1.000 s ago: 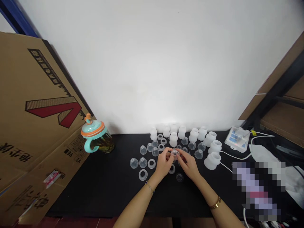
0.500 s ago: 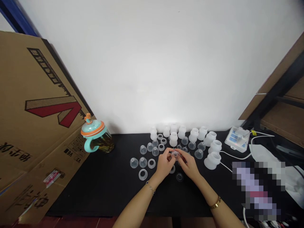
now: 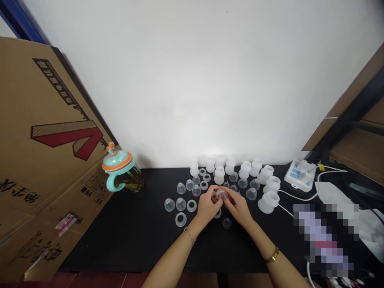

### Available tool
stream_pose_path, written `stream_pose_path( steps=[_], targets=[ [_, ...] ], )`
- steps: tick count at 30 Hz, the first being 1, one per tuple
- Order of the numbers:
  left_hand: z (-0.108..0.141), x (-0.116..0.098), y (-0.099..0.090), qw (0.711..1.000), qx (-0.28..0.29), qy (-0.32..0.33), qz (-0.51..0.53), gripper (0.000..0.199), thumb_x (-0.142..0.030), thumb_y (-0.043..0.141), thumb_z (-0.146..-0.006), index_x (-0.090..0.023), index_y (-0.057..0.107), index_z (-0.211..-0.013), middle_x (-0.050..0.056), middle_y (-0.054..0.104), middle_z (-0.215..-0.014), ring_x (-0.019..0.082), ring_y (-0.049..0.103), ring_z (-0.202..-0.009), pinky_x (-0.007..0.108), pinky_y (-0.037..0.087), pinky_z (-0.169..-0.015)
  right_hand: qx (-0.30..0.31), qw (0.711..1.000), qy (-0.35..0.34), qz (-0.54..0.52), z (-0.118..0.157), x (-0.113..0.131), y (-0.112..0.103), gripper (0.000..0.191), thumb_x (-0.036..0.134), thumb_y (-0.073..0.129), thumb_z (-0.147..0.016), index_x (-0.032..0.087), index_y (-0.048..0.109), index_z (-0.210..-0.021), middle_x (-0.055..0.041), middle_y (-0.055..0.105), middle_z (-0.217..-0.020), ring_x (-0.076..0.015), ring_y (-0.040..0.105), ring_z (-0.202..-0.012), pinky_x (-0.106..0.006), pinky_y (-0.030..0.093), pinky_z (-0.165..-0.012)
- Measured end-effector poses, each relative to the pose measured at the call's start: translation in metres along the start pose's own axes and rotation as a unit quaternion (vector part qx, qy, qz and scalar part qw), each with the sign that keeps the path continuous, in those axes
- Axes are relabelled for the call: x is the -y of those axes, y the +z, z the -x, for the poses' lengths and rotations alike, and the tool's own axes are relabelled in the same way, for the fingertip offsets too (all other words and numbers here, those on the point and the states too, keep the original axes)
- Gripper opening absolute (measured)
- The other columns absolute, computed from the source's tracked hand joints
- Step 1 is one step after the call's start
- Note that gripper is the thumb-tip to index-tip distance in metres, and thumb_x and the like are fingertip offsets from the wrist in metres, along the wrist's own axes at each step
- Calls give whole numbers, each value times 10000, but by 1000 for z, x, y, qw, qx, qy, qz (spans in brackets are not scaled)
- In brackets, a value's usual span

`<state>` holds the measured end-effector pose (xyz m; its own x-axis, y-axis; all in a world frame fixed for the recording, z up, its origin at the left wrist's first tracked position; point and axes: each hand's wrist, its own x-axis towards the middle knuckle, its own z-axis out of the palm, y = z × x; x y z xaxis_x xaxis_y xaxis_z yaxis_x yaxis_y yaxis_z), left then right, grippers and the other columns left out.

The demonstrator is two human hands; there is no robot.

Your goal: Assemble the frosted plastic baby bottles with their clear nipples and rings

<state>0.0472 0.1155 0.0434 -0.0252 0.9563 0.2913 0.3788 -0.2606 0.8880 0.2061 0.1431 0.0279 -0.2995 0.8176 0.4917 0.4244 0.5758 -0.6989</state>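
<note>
Between them, my left hand and my right hand grip a translucent bottle collar, thumbs and fingers pressed at its two sides. Whether a nipple sits inside it I cannot make out. Partly covered by my left hand, another collar lies flat on the table. A clear round piece, probably a nipple, lies just below my hands. More collars and clear dome caps are to the left. Small white bottles stand behind my hands, and others curve round to the right.
On the black table, a teal-lidded pitcher stands at the left by a large cardboard box. A white power strip with cables, white paper and a pixelated item lie at the right.
My thumbs have shifted slightly on the collar, the right thumb now nearer its middle. The pieces on the table stay where they were.
</note>
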Motion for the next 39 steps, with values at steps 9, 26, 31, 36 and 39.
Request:
stream_pose_path(
  steps=[9,26,31,36,39],
  targets=[
    [-1,2,0,1000,0,-4,1,211,-217,567,-833,-213,596,-1041,-55,607,-646,100,474,-489,210,318,-503,6,1000,5,8,0,-3,2,343,338,502,-981,203,653,-1258,-88,746,-1071,-166,661,-666,-288,557,-629],
    [-1,1,-1,999,-2,-3,-36,199,-218,561,-830,-215,595,-1026,-68,581,-616,98,478,-482,206,314,-505,0,1000,-7,21,1,-6,4,344,342,486,-986,207,659,-1250,-80,752,-1082,-169,689,-684,-273,569,-638],
    [0,2,0,999,-3,4,-41,198,-217,560,-829,-214,591,-1025,-73,576,-604,97,476,-476,207,313,-502,-2,1000,-11,25,0,-5,4,338,336,484,-989,201,661,-1243,-82,757,-1069,-174,693,-682,-277,570,-634],
    [0,3,0,999,0,6,-45,200,-220,559,-828,-212,590,-1025,-70,580,-605,97,478,-475,208,310,-497,-9,1000,-15,25,1,-6,3,341,347,491,-985,197,672,-1233,-89,761,-1058,-182,702,-686,-279,577,-632],
    [-1,3,-1,999,0,8,-45,197,-222,562,-828,-209,588,-1022,-70,578,-605,94,474,-466,208,305,-489,-6,999,-15,28,1,-5,3,341,354,493,-984,206,672,-1235,-79,766,-1022,-175,688,-645,-278,571,-610]
  ],
)
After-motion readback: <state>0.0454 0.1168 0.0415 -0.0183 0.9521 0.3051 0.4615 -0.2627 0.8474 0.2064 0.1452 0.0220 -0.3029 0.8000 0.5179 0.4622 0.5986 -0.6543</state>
